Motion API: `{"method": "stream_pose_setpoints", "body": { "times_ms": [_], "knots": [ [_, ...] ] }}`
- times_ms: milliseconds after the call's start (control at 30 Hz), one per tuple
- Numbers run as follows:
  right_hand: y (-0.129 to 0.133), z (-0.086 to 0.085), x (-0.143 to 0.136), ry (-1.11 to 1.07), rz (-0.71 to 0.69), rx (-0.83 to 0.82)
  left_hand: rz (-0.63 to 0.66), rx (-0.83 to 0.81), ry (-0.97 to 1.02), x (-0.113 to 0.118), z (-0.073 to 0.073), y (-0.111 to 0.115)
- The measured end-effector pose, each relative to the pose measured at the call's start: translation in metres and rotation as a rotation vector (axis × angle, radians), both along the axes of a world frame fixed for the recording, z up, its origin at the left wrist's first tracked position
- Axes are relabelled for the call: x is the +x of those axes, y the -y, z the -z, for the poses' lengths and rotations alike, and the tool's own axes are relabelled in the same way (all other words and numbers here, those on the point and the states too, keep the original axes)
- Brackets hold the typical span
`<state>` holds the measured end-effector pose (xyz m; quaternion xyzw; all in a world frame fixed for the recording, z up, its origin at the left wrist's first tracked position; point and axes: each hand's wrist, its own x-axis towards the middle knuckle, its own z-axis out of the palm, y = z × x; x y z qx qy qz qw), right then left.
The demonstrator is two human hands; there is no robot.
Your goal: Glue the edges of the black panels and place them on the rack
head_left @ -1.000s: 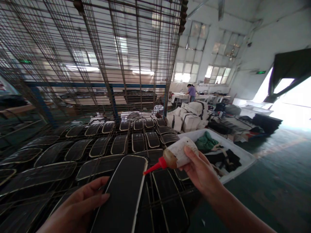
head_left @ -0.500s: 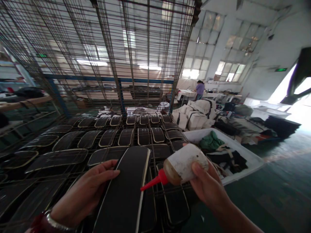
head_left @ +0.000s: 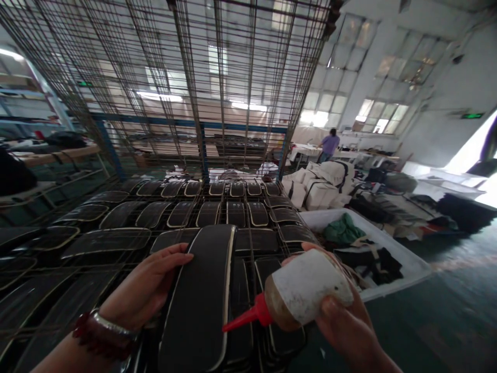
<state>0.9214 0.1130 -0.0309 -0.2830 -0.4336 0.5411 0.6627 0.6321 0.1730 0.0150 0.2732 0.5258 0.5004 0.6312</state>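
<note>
A long black panel (head_left: 198, 300) with rounded corners and a pale line along its edge is pinched in my left hand (head_left: 151, 282), thumb on its face near the left edge. My right hand (head_left: 341, 311) wraps around a glue bottle (head_left: 301, 290) with a whitish label and amber contents. The bottle lies nearly sideways, its red nozzle (head_left: 248, 316) pointing left and down. The nozzle tip meets the panel's right edge, low on its length. Beneath, similar black panels (head_left: 212, 215) rest in rows on a wire rack.
Upright wire rack sections (head_left: 217, 67) rise behind the panels. To the right stands a white bin (head_left: 407, 282) with green and black cloth. Beyond it lie pale bundles (head_left: 322, 186) and dark stacks (head_left: 466, 212). Farther off, a person in purple (head_left: 330, 145) is at a table.
The nozzle tip has moved down the panel's right edge, and the bottle has shifted lower and rightward. The panel has tipped slightly; the camera view has turned a little left.
</note>
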Motion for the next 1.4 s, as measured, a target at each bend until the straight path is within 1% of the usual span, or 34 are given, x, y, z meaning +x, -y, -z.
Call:
{"method": "stream_pose_setpoints", "body": {
  "times_ms": [100,200,367,567,633,733,767,900,1033,1100,1167,1267,1333,1400],
  "knots": [
    [0.0,0.006,0.001,-0.004,-0.031,0.012,-0.062,0.008,0.029,-0.003,0.001,-0.002],
    [-0.001,0.01,0.003,-0.018,-0.021,0.029,-0.117,0.004,0.089,-0.007,0.002,-0.002],
    [-0.005,0.014,0.003,-0.079,0.096,0.061,-0.201,-0.044,0.166,-0.01,0.006,-0.003],
    [-0.009,0.021,-0.002,-0.104,0.207,0.126,-0.325,-0.014,0.292,-0.007,0.017,-0.009],
    [-0.008,0.022,-0.005,-0.124,0.253,0.124,-0.355,-0.017,0.324,-0.005,0.018,-0.012],
    [-0.006,0.023,-0.009,-0.147,0.315,0.068,-0.364,-0.011,0.341,-0.001,0.018,-0.015],
    [-0.006,0.023,-0.01,-0.143,0.317,0.064,-0.366,-0.006,0.35,0.001,0.017,-0.015],
    [-0.004,0.027,-0.015,-0.145,0.278,0.093,-0.399,0.003,0.4,0.008,0.012,-0.016],
    [0.0,0.033,-0.025,-0.205,0.264,0.011,-0.417,0.001,0.414,0.012,0.009,-0.015],
    [0.0,0.033,-0.027,-0.23,0.25,-0.005,-0.412,-0.003,0.405,0.011,0.01,-0.014],
    [-0.003,0.03,-0.024,-0.237,0.25,0.006,-0.415,-0.007,0.393,0.011,0.01,-0.013],
    [-0.011,0.022,-0.014,-0.196,0.327,0.062,-0.405,-0.008,0.381,0.011,0.009,-0.013],
    [-0.015,0.017,-0.007,-0.154,0.355,0.121,-0.395,-0.008,0.369,0.012,0.007,-0.013],
    [-0.015,0.017,-0.005,-0.149,0.36,0.148,-0.394,-0.011,0.364,0.012,0.008,-0.014]
  ]
}}
